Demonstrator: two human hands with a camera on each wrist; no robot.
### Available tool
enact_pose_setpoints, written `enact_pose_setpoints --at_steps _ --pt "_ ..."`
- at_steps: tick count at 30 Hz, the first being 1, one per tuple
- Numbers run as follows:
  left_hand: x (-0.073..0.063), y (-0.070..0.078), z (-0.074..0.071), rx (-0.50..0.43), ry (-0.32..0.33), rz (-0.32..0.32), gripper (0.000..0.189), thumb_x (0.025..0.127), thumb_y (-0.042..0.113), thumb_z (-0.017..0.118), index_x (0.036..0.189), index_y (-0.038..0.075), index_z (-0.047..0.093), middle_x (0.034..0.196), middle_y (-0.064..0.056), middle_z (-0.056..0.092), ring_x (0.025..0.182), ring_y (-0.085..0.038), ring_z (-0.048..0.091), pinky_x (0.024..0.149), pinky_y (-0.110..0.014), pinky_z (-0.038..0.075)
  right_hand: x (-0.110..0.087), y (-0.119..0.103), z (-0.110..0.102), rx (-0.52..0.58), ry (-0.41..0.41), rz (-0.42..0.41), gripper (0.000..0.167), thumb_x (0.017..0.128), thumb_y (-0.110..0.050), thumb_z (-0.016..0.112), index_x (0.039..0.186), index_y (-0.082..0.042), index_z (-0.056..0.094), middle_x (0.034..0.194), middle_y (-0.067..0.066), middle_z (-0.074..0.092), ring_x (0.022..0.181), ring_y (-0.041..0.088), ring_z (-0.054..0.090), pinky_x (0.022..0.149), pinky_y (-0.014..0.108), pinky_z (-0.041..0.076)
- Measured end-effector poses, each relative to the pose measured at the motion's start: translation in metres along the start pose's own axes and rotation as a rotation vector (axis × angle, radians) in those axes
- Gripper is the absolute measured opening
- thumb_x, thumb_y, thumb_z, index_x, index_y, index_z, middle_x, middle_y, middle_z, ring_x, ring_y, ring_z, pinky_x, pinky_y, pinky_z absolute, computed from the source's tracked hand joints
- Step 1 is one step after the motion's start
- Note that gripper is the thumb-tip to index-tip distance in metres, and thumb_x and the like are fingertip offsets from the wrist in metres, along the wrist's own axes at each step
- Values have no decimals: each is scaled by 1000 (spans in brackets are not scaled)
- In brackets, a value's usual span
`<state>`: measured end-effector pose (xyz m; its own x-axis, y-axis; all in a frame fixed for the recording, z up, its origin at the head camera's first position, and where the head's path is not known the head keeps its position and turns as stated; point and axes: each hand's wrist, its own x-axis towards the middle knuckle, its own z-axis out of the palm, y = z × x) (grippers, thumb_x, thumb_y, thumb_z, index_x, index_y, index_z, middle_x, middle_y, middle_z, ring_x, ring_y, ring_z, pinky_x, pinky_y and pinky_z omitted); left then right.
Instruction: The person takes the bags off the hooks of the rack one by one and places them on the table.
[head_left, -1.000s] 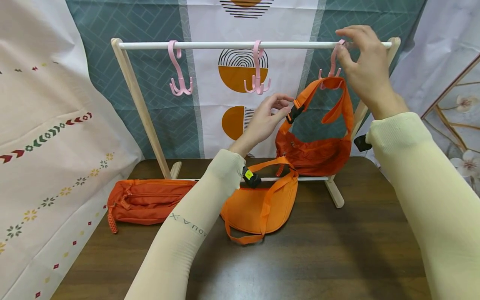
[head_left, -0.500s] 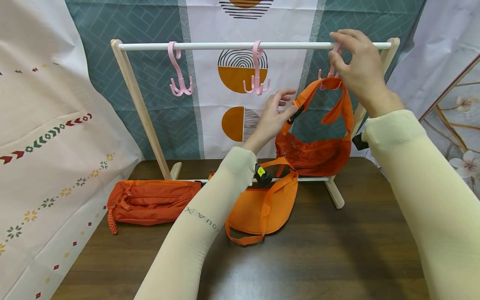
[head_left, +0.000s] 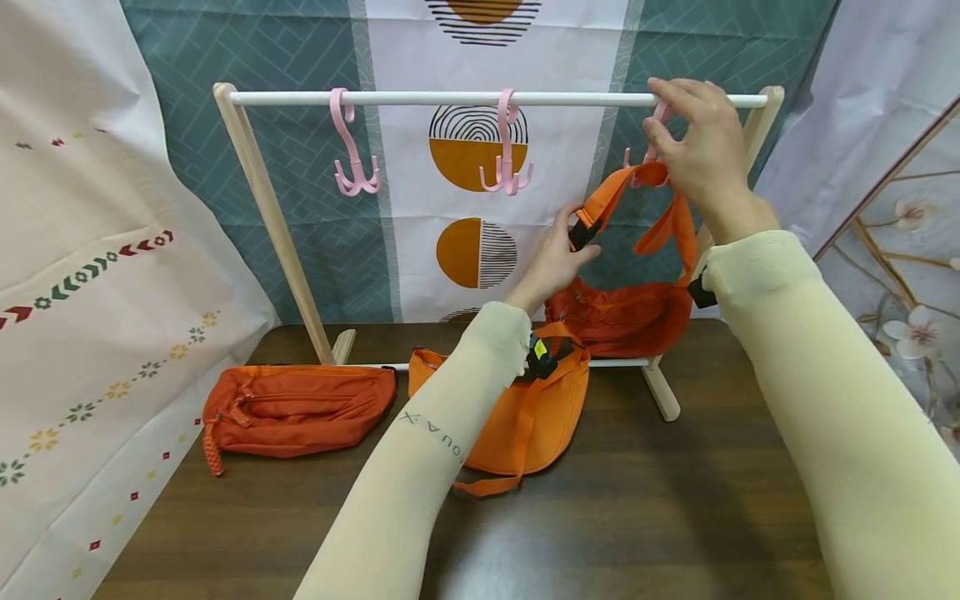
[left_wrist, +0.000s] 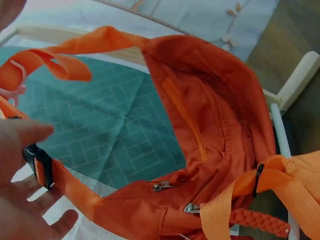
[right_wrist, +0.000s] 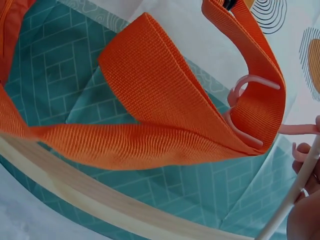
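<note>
An orange-red waist bag [head_left: 626,321] hangs by its orange strap [right_wrist: 150,75] from the right-hand pink hook [right_wrist: 300,129], the strap looped over the prongs. My right hand [head_left: 705,150] holds the upper part of this hook at the white bar [head_left: 427,98], thumb in front and fingers behind. Along the strap's left side sits a black buckle [left_wrist: 44,165]. My left hand [head_left: 553,260] is around it with thumb and fingers spread, some fingertips behind the strap in the left wrist view. The bag's zippers face the left wrist camera.
Two more pink hooks hang from the bar, one at left [head_left: 354,158] and one mid-bar [head_left: 505,158]. On the wooden table [head_left: 645,500] lie a red-orange waist bag [head_left: 300,408] and a lighter orange bag [head_left: 555,417], partly behind my left forearm. Wooden posts [head_left: 273,225] carry the bar.
My left hand has moved right and up to the strap's buckle, with its thumb and fingers now around it. My right hand stays at the hook; the view has shifted slightly.
</note>
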<state>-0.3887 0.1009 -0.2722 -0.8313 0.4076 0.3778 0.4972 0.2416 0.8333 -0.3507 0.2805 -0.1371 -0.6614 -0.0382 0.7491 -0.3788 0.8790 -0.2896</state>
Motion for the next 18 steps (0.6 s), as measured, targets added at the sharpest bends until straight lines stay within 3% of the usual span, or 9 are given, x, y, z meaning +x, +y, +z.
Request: enact_pose_setpoints --at_steps 3,8,18 --pt "-3 -1 0 32 10 1 64 104 11 64 159 10 33 142 -15 55 110 -23 59 95 -30 49 -1 0 1 19 11 3 46 105 -17 64 150 -14 57 148 8 59 143 20 46 123 21 10" --pt "-7 2 -7 0 25 13 61 105 14 64 158 11 35 138 -13 55 105 -22 59 89 -28 49 -1 -1 0 57 38 9 45 103 -14 66 148 -12 60 145 9 61 141 19 49 122 19 10" --pt "-12 21 -22 6 98 19 64 101 21 71 156 12 39 126 -14 58 104 -24 62 91 -28 53 1 -1 1 84 25 42 43 103 -13 66 146 -13 62 143 9 62 141 16 48 122 17 8"
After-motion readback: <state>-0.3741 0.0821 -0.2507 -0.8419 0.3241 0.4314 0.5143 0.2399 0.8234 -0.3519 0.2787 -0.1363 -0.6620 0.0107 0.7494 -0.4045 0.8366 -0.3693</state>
